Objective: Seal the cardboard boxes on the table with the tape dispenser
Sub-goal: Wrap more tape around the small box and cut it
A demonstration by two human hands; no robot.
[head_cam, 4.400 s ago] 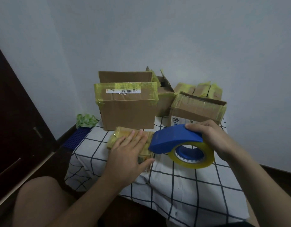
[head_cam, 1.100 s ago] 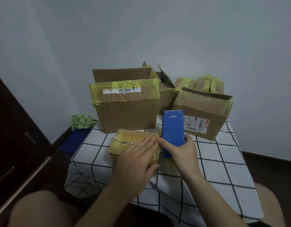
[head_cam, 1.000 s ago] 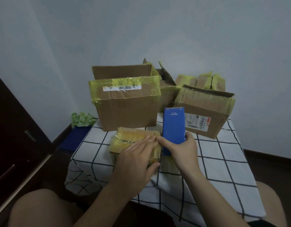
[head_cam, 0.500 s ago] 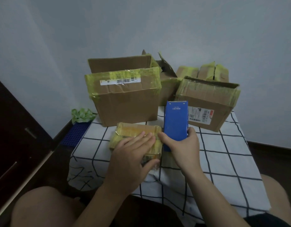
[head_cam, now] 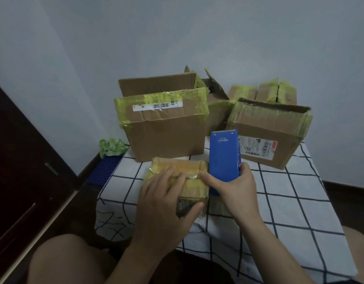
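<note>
**Asker:** Where are your hands right now?

**Me:** Nearest me, my left hand (head_cam: 164,201) lies flat on the small box (head_cam: 183,166). The fingers are straight across its top and the thumb is down its near face, pinning it to the bench (head_cam: 279,201). My right hand (head_cam: 234,189) is wrapped round the tape dispenser (head_cam: 224,156), thumb on its left side, fingers on its right.

**Asker:** How does the dispenser sit against the box?

**Me:** Just beside it, at the box's right edge. The blue body tilts up, its long axis running straight away from me with the toothed end farthest. My hand hides the roll, so I can't tell whether any tape is stuck down.

**Asker:** Which way does the next pull go?

**Me:** Leftward over the top, I'd judge. The box lies left of the dispenser, and my left fingers are in that path, so they would have to shift.

**Asker:** And beyond?

**Me:** The big open box (head_cam: 166,136) and the labelled box (head_cam: 267,136) stand well apart from my hands, with their tops not yet closed.
</note>
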